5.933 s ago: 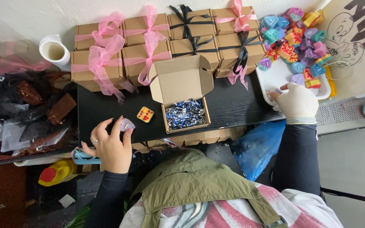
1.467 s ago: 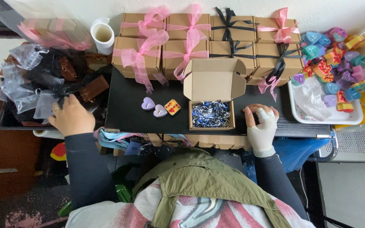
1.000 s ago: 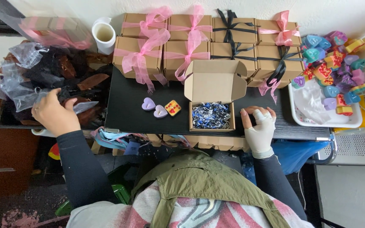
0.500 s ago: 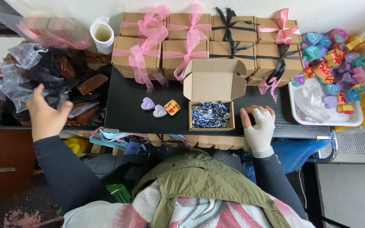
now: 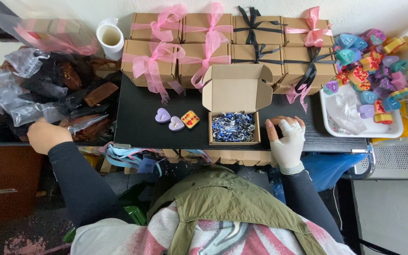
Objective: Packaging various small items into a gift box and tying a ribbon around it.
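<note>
head view looks down on a black bench (image 5: 138,123) with a person leaning over it. far on the left sits a dark tray (image 5: 5,137) full of clear crinkly bags (image 5: 29,99) with brown pieces inside. the left hand (image 5: 48,134) is at the front edge of that pile, touching the bags, and its fingers are tucked under the plastic, so you cannot tell if the grip is spread or pinching. a white cup (image 5: 110,37) stands behind the tray. next, on the bench, lie two purple hearts (image 5: 169,119) side by side, with a small red and yellow heart (image 5: 190,119) just beside them. right of these is an open brown box (image 5: 233,106) with its lid up and blue and white paper shreds (image 5: 233,126) inside. behind it stand rows of shut brown boxes (image 5: 232,42) tied with pink bows and black bows. the right hand (image 5: 286,139) wears a pale glove and rests flat on the bench just beside the open box, fingers loosely spread, holding nothing. far right is a white tray (image 5: 355,132) piled with bright little hearts (image 5: 369,61).
</note>
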